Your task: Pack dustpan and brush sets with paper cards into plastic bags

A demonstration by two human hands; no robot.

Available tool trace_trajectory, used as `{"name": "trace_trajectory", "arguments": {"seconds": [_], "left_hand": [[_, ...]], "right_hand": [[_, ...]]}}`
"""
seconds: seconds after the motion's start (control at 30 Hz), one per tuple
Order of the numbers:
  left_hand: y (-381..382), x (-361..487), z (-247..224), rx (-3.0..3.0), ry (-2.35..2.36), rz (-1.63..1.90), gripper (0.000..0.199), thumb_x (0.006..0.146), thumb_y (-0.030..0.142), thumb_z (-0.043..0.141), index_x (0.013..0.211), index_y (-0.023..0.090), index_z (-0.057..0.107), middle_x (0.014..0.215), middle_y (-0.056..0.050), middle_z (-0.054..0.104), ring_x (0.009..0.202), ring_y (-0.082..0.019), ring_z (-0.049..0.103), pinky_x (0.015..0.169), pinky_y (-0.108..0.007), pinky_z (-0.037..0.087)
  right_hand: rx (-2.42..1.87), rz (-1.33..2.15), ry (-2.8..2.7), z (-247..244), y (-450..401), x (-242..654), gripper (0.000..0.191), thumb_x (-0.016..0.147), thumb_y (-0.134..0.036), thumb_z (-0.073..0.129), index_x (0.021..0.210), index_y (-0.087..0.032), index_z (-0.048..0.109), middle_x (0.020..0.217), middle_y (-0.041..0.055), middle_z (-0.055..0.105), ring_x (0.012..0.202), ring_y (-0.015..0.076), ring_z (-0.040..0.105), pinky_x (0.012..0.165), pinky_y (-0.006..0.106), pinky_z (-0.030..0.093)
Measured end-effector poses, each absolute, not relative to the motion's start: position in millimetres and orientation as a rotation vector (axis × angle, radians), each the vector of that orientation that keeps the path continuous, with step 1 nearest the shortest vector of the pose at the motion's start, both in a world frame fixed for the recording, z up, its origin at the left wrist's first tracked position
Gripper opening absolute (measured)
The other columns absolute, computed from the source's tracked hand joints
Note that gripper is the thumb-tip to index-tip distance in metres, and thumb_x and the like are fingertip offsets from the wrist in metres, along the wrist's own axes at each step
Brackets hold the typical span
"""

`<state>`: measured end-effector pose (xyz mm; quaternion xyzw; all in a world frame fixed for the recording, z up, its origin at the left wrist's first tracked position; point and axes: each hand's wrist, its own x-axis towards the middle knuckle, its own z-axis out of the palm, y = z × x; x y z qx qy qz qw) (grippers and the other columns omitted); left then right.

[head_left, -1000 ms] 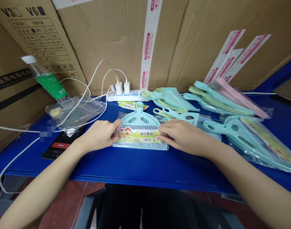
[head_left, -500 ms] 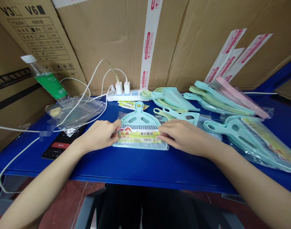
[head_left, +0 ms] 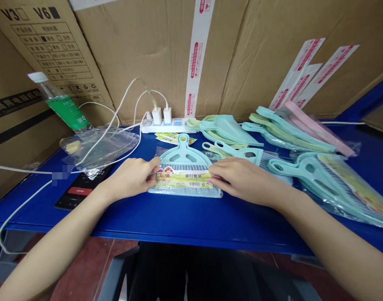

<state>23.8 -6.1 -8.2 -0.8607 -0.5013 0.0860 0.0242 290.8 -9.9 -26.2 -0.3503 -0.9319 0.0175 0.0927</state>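
A light-blue dustpan and brush set (head_left: 185,159) in a clear plastic bag lies flat on the blue table (head_left: 185,219), its handle pointing away from me. Across its middle runs a printed paper label (head_left: 185,177) with red mushrooms. My left hand (head_left: 136,177) pinches the left edge of the set at the label's end. At the opposite end, my right hand (head_left: 238,177) grips the right edge, fingers closed. Some fingertips of both hands are hidden. Just behind my right hand lie loose brushes (head_left: 241,152), one blue and one green.
Blue and green dustpans (head_left: 230,127) lie at the back. Bagged sets (head_left: 329,184) and a stack with a pink dustpan (head_left: 318,127) occupy the right. Leftward are a phone (head_left: 76,190), a plastic bag (head_left: 106,146), a tilted bottle (head_left: 65,108) and cables running to a power strip (head_left: 175,125).
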Motion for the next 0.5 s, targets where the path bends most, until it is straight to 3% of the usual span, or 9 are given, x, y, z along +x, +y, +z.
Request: {"name": "trace_trajectory", "arguments": {"seconds": [0.5], "left_hand": [[-6.3, 24.3, -7.9, -2.649, -1.513, 0.300, 0.006, 0.083, 0.018, 0.041, 0.083, 0.022, 0.046, 0.062, 0.001, 0.063, 0.058, -0.019, 0.061, 0.054, -0.028, 0.031]], "right_hand": [[-1.061, 0.068, -2.776, -25.9, -9.9, 290.3, 0.031, 0.095, -0.025, 0.040, 0.064, -0.024, 0.033, 0.060, 0.0001, 0.050, 0.055, 0.0156, 0.046, 0.058, 0.029, 0.033]]}}
